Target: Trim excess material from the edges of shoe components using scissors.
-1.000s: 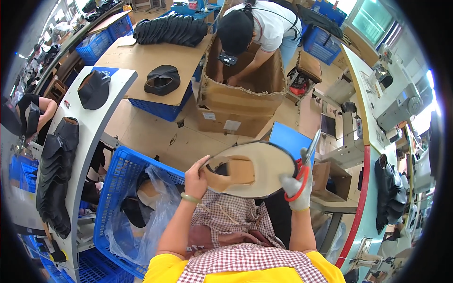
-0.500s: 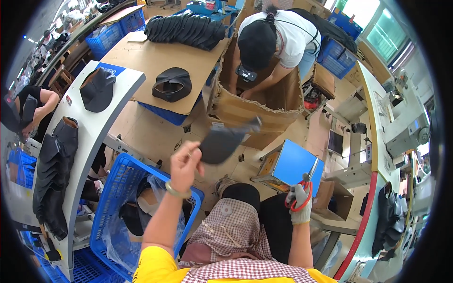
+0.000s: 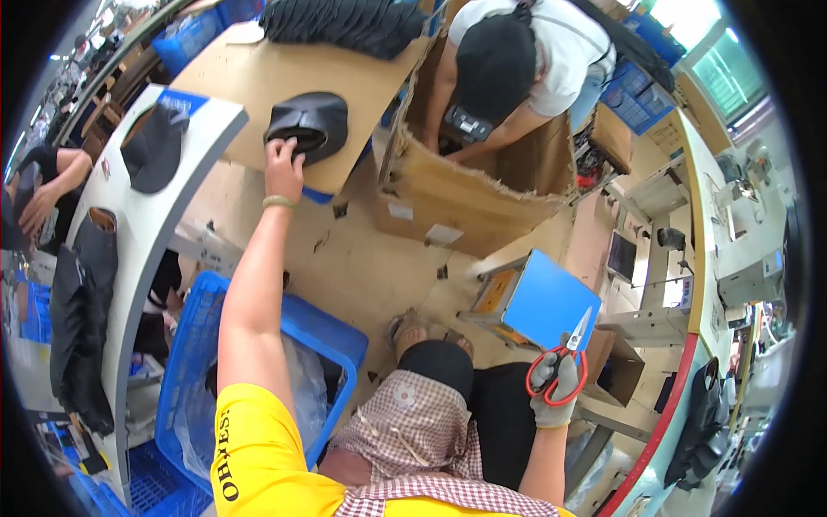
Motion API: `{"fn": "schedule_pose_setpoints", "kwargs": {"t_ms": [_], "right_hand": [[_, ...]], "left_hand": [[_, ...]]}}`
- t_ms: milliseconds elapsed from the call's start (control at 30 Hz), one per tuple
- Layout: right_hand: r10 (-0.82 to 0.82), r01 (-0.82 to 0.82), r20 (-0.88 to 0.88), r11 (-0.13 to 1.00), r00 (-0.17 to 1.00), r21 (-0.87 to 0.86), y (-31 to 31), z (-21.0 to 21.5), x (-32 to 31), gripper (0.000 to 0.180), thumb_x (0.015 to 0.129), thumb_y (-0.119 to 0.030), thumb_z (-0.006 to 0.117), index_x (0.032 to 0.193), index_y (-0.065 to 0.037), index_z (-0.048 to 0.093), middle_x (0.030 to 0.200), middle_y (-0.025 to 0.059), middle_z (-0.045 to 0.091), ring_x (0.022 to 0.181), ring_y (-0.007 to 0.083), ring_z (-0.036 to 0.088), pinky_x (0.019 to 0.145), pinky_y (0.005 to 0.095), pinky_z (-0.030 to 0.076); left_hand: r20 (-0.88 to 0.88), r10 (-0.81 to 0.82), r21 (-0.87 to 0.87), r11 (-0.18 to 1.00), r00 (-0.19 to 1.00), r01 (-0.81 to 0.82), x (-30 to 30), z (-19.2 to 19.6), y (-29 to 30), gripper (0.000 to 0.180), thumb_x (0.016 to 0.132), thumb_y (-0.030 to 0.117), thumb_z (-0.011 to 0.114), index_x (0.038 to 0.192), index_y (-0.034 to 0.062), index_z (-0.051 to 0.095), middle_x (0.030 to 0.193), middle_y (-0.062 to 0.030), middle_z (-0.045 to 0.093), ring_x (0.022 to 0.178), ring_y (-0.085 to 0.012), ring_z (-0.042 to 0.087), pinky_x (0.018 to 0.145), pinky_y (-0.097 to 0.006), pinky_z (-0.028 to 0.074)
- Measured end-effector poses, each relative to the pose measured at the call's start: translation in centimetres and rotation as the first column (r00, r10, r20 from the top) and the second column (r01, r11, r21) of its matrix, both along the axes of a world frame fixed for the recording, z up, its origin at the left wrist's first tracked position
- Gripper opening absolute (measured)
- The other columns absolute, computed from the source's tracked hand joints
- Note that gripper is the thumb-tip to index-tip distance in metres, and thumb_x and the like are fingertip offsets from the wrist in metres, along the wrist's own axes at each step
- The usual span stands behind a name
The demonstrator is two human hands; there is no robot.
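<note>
My bare left hand [image 3: 283,170] reaches out to the cardboard-topped table, its fingers closed over the near edge of a black curved cap piece [image 3: 317,116]. That piece lies in a ring-shaped pile with a dark hollow in the middle; how many layers it has I cannot tell. My right hand [image 3: 552,388], in a grey-white glove, grips red-handled scissors [image 3: 564,366] over my right knee. The blades point up and away, next to a blue-topped stool [image 3: 551,297].
A blue basket [image 3: 323,332] with a plastic bag stands at my left. Black cap pieces [image 3: 82,319] lie stacked on the white bench [image 3: 164,224]. Ahead, a person bends into a large carton [image 3: 457,211]. A long row of black pieces [image 3: 340,26] tops the table.
My left hand has carried a black piece forward and left, from above the floor to the pile on the table. The scissors remain in my right hand, slightly turned.
</note>
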State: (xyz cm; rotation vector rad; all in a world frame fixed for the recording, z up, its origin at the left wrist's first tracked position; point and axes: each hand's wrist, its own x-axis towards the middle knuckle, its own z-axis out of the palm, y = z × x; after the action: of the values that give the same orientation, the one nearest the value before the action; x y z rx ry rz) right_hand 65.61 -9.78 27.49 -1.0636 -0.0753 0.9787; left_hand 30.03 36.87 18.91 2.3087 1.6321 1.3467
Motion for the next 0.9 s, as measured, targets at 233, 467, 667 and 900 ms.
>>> {"fn": "schedule_pose_setpoints", "kwargs": {"t_ms": [233,467,667,900], "right_hand": [[-0.017,0.019,0.147,1.0,0.989,-0.012,0.6,1.0,-0.3,0.046,0.094,-0.024,0.054,0.132,-0.002,0.043,0.084,0.0004,0.05,0.062,0.005,0.042,0.05,0.0181,0.036],[0.098,-0.106,0.168,0.993,0.981,0.044,0.0,0.0,0.3,0.047,0.094,-0.019,0.054,0.134,0.002,0.04,0.085,0.0019,0.048,0.068,0.0058,0.043,0.054,0.0189,0.038],[0.108,-0.115,0.233,0.993,0.967,0.016,-0.5,0.3,0.1,0.048,0.093,-0.022,0.054,0.132,0.002,0.041,0.087,0.0019,0.047,0.067,0.0061,0.042,0.056,0.0192,0.038],[0.066,-0.067,0.244,0.998,0.968,-0.004,-1.9,0.0,2.4,0.045,0.093,-0.023,0.056,0.127,0.004,0.043,0.088,0.0032,0.047,0.068,0.0068,0.043,0.057,0.0201,0.04]], "left_hand": [[0.035,0.024,-0.29,0.957,0.999,-0.012,-8.6,1.0,-13.7,0.019,0.087,0.017,0.063,0.1,0.004,0.058,0.084,-0.014,0.06,0.073,-0.0307,0.06,0.066,-0.037,0.048],[0.096,0.727,-0.84,0.426,0.68,-0.337,-26.6,-10.8,-37.6,0.018,0.087,0.015,0.06,0.077,0.0014,0.06,0.058,-0.0093,0.058,0.042,-0.0176,0.056,0.043,-0.032,0.045],[-0.355,0.459,-0.534,0.615,0.814,-0.58,-24.0,-17.6,-41.3,0.017,0.076,0.009,0.062,0.092,0.0033,0.06,0.089,-0.0141,0.06,0.088,-0.0352,0.058,0.076,-0.046,0.048],[-0.623,0.203,-0.388,0.758,0.755,-0.524,-19.4,-19.0,-29.1,0.019,0.08,0.01,0.057,0.099,0.0082,0.054,0.097,-0.0105,0.056,0.096,-0.029,0.057,0.077,-0.042,0.05]]}}
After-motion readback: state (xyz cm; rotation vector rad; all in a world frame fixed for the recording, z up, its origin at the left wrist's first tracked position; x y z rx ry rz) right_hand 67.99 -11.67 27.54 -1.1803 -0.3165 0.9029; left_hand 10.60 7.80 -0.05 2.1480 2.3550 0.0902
